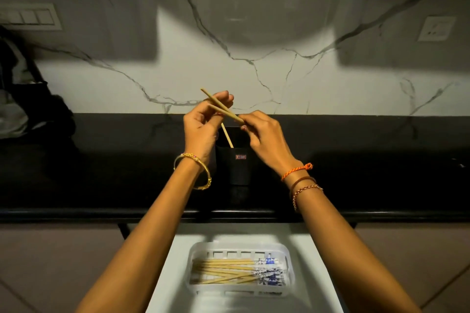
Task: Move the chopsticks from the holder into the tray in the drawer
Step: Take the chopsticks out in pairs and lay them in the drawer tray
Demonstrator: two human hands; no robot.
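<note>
Both hands up over the holder (236, 160). Left hand (203, 127) closed around two chopsticks (220, 107), tips poking up-left. Right hand (264, 134) pinches the near end of the same pair, fingers curled shut on it. One more stick (227, 135) leans in the holder, which sits on the black tabletop (101, 173). Tray (287, 256) in the open drawer (323, 274) below already holds a bundle, blue-white ends to the right.

Risks: pair is crossed, not aligned, so one could slip out during the handover or carry and land on the tabletop or the floor. Wrist could also clip the holder and tip it.

Labels: small red-white sticker (240, 157) on the holder, text too small to read.
</note>
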